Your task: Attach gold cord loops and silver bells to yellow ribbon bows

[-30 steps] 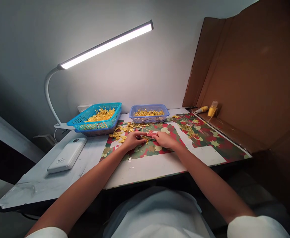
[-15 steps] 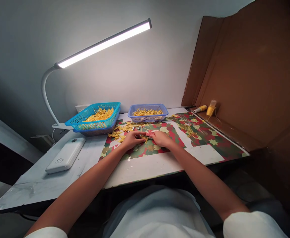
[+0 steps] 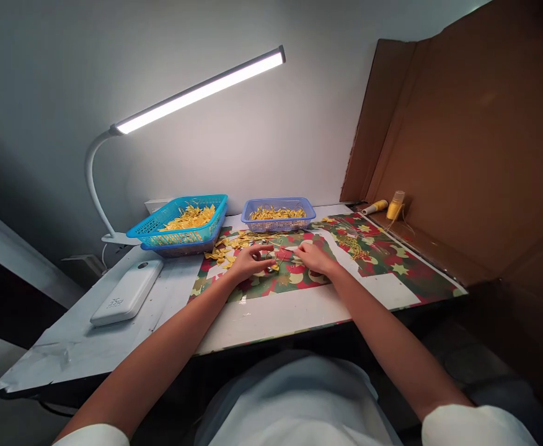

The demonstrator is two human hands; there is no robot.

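My left hand (image 3: 249, 262) rests over the patterned mat with thumb and fingers apart, beside a small yellow piece with a shiny metal bit (image 3: 274, 268). My right hand (image 3: 312, 256) is closed in a pinch to the right, on something thin that points left and is too small to name. A thin cord shows between the hands. Behind my left hand lie loose yellow bow-like pieces (image 3: 225, 253) and a few small shiny metal bits. The camouflage mat (image 3: 294, 279) lies under both hands.
Behind stand a turquoise basket (image 3: 178, 237) and a lilac basket (image 3: 278, 225) of yellow pieces. A white power bank (image 3: 127, 293) lies left, under a lamp (image 3: 201, 90). Gold cords (image 3: 355, 246), a yellow spool (image 3: 395, 205) and cardboard (image 3: 443, 148) are right.
My right hand has moved right, away from my left hand, whose thumb and fingers have spread. The small yellow piece between them shows more clearly. The whole view has shifted slightly.
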